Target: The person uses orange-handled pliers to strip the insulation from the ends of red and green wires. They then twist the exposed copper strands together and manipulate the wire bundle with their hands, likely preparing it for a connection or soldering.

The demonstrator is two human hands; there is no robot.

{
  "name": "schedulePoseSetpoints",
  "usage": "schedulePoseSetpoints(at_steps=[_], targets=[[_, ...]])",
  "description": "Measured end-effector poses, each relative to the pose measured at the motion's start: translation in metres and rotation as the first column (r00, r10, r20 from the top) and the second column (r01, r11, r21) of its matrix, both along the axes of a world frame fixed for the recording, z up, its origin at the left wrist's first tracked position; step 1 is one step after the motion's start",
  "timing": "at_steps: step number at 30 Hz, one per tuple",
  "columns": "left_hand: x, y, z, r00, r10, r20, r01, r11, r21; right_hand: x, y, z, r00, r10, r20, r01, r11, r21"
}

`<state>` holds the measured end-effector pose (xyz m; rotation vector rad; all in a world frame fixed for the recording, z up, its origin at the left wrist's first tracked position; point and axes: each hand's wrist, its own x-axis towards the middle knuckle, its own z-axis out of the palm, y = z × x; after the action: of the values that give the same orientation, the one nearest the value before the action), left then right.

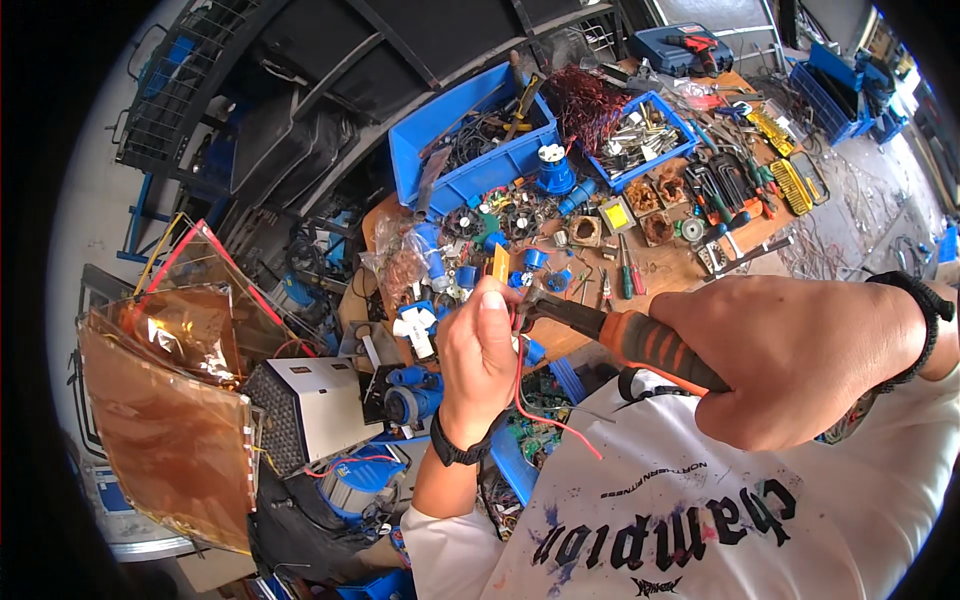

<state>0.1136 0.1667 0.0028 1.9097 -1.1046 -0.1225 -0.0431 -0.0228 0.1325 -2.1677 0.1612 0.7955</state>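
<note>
My left hand (pixel 480 360) is closed on a small yellow-orange piece (pixel 500 262) and a thin red wire (pixel 540 414) that dangles below it. My right hand (pixel 780 355) grips a tool with an orange-and-black handle (pixel 655 350). The tool's dark metal head (pixel 540 308) is at my left thumb and the wire; whether it is clamped on them I cannot tell. Behind my hands lie blue plastic parts (pixel 535 258), screwdrivers (pixel 628 265) and a white fan-like part (pixel 415 335) on the wooden bench (pixel 650 282).
Blue bins (pixel 450 175) of metal bits, tangled dark-red wire (pixel 590 110) and rows of hand tools (pixel 720 185) crowd the bench's far part. At the left stand amber-film panels (pixel 165 420) and a white metal box (pixel 315 415). A drill case (pixel 660 45) is at the back.
</note>
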Motion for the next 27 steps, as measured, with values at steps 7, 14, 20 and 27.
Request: schedulePoseSetpoints(at_steps=[7, 14, 20, 27], targets=[[-0.0034, -0.0027, 0.0063, 1.000, 0.012, 0.027, -0.012, 1.000, -0.001, -0.0008, -0.0016, -0.0021, 1.000, 0.004, -0.008, -0.004, 1.000, -0.021], [-0.0050, -0.0053, 0.0064, 0.995, 0.038, 0.096, -0.042, 0.999, 0.033, -0.0050, 0.0001, -0.0036, 0.992, -0.003, 0.124, 0.001, 1.000, 0.011], [-0.0057, -0.0083, 0.0068, 0.989, 0.061, 0.137, -0.065, 0.998, 0.022, -0.0052, 0.0028, -0.0020, 0.995, -0.019, 0.098, 0.018, 1.000, 0.007], [-0.0013, -0.0070, 0.0014, 0.992, 0.074, 0.105, -0.075, 0.997, 0.000, 0.0005, 0.0041, -0.0042, 0.996, 0.022, 0.087, -0.022, 1.000, -0.003]])
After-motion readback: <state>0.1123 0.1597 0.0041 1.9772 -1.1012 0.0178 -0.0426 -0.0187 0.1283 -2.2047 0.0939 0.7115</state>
